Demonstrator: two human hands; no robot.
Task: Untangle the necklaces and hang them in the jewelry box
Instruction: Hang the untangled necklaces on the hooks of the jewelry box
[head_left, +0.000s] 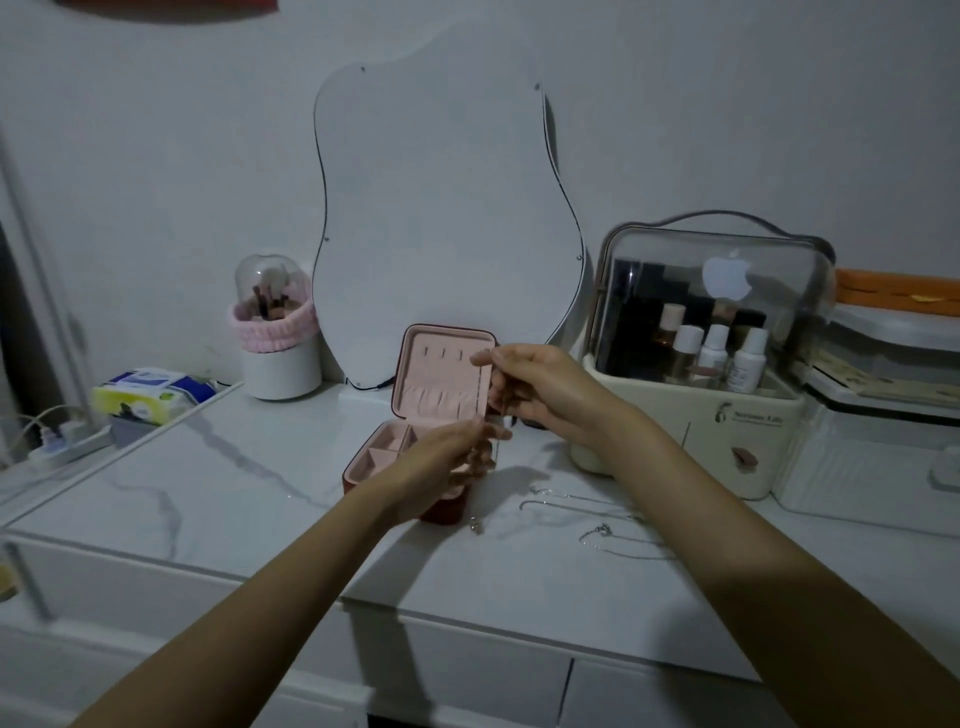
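Observation:
A small jewelry box (415, 387) stands open on the marble tabletop, with a pink lining and a raised lid that has hooks. My right hand (540, 389) is held up by the lid's right edge, pinching the top of a thin necklace chain (503, 410). My left hand (447, 462) is lower, over the box's tray, pinching the same chain; its pendant (475, 527) dangles near the tabletop. Two more silver necklaces (582, 504) (618, 540) lie loose on the table to the right of the box.
A wavy mirror (441, 223) leans on the wall behind the box. A clear-lidded cosmetics case (691, 374) with bottles stands right, a storage bin (883, 441) beyond it. A brush holder (278, 343), tissue pack (150, 395) and power strip (67, 441) sit left.

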